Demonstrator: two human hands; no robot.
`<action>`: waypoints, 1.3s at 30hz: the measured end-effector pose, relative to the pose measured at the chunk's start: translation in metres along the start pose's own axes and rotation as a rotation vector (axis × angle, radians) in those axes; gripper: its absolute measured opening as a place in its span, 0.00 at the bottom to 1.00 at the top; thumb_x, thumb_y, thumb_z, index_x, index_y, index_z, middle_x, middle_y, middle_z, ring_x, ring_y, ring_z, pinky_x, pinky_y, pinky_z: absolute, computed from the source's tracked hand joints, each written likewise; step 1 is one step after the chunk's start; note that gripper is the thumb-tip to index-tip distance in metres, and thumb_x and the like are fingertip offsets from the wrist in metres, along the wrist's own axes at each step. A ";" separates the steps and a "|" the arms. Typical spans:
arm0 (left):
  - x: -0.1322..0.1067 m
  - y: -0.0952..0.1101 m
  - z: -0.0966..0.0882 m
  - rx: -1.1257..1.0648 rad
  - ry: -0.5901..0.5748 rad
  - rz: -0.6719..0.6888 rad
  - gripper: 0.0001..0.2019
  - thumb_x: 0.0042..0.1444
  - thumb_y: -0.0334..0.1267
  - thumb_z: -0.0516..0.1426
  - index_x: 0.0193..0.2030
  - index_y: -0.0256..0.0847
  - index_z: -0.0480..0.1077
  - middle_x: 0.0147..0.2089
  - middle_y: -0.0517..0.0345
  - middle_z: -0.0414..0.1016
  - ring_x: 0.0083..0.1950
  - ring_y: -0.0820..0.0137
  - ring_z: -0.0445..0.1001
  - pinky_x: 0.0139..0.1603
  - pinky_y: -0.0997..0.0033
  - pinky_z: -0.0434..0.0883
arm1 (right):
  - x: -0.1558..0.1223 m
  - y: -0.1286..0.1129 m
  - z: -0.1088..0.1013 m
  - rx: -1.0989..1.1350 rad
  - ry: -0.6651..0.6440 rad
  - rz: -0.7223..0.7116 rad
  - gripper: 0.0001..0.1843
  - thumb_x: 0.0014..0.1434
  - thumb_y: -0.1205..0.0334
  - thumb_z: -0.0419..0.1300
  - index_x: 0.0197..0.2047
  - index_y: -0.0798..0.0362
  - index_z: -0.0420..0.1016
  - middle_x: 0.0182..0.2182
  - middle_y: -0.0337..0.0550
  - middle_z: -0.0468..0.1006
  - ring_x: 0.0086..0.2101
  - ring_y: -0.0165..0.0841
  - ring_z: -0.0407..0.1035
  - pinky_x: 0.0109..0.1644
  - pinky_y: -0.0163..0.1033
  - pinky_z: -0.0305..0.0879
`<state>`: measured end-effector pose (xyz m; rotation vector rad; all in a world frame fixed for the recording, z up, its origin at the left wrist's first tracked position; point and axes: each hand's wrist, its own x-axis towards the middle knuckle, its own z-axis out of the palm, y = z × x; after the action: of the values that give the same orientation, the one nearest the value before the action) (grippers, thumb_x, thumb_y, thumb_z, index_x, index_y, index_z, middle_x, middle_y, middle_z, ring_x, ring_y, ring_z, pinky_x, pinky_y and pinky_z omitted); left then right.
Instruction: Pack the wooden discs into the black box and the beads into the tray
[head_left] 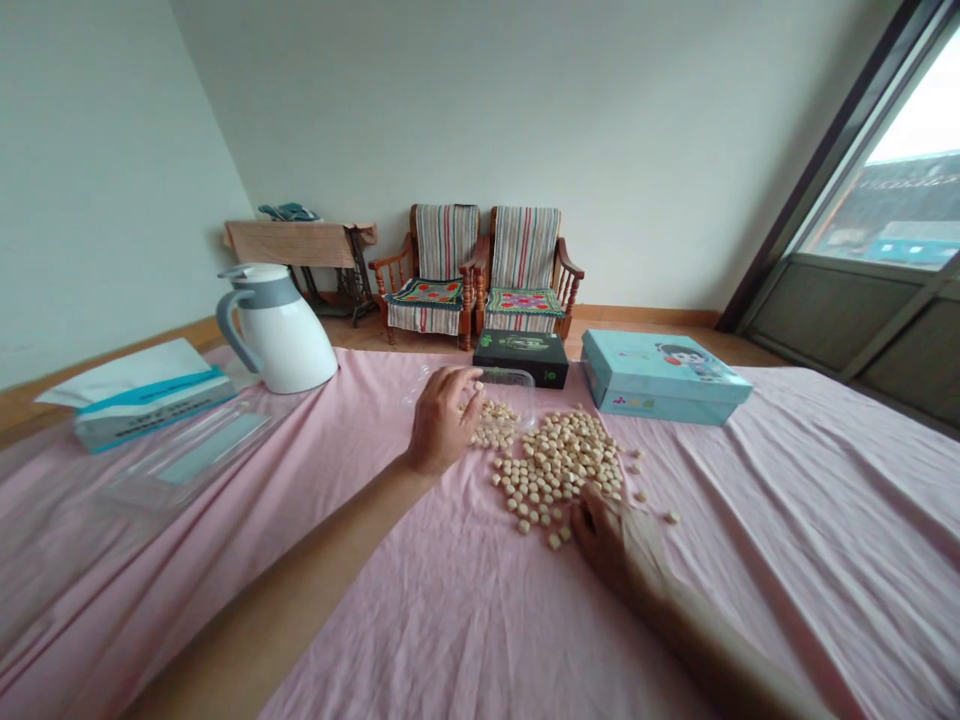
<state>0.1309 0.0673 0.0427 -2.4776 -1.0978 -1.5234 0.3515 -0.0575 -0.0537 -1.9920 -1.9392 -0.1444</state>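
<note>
A heap of small pale round seeds (559, 462) lies spread on the pink tablecloth (787, 520). Behind it stands a clear plastic container (510, 385) with some seeds inside. My left hand (442, 420) grips the container's near left edge, fingers curled over the rim. My right hand (611, 535) rests at the near edge of the heap, motion-blurred, fingers bent down onto the seeds; what it holds is not visible.
A white jug with a grey handle (277, 330) stands back left. A blue-and-white box (142, 400) and clear lid (187, 455) lie far left. A black box (521, 357) and light blue box (660, 377) sit behind the heap. Two wooden chairs (480, 275) stand by the wall.
</note>
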 end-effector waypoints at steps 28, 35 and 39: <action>-0.014 -0.015 0.010 0.025 -0.032 0.023 0.09 0.59 0.30 0.52 0.46 0.38 0.68 0.42 0.52 0.73 0.44 0.68 0.72 0.46 0.67 0.70 | 0.003 0.001 0.000 0.030 -0.047 0.043 0.11 0.60 0.63 0.47 0.29 0.53 0.66 0.22 0.39 0.71 0.21 0.27 0.56 0.25 0.36 0.37; -0.041 -0.012 0.016 0.080 -0.181 0.338 0.09 0.59 0.28 0.52 0.44 0.37 0.70 0.40 0.52 0.75 0.45 0.66 0.72 0.50 0.65 0.70 | 0.003 0.004 0.003 0.016 -0.046 0.030 0.12 0.61 0.61 0.47 0.28 0.53 0.65 0.22 0.39 0.70 0.21 0.27 0.56 0.26 0.36 0.38; -0.047 -0.005 0.027 0.082 -0.604 0.409 0.12 0.60 0.26 0.50 0.47 0.38 0.69 0.45 0.53 0.75 0.47 0.69 0.74 0.48 0.70 0.71 | 0.003 0.004 0.003 0.018 -0.049 0.027 0.11 0.61 0.61 0.47 0.29 0.52 0.65 0.22 0.39 0.71 0.22 0.28 0.58 0.26 0.36 0.38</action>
<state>0.1359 0.0551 -0.0099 -2.9353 -0.5960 -0.6268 0.3554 -0.0539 -0.0566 -2.0277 -1.9354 -0.0718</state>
